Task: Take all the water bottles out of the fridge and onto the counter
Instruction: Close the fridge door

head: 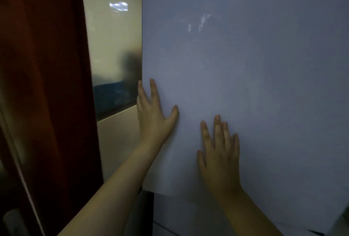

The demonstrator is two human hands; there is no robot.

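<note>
A pale grey-blue fridge door (255, 84) fills most of the head view, seen from the outside. My left hand (154, 115) lies flat on its left edge, fingers spread, some fingertips curling around the edge. My right hand (219, 152) presses flat on the door's lower middle, fingers apart, holding nothing. No water bottles and no counter are in view; the fridge's inside is hidden by the door.
A dark red curtain (47, 84) hangs at the left. Between it and the door, a glossy cream wall (113, 47) with a dark blue band (113, 96) shows. Below the door's bottom edge, a second pale panel (179, 217) is visible.
</note>
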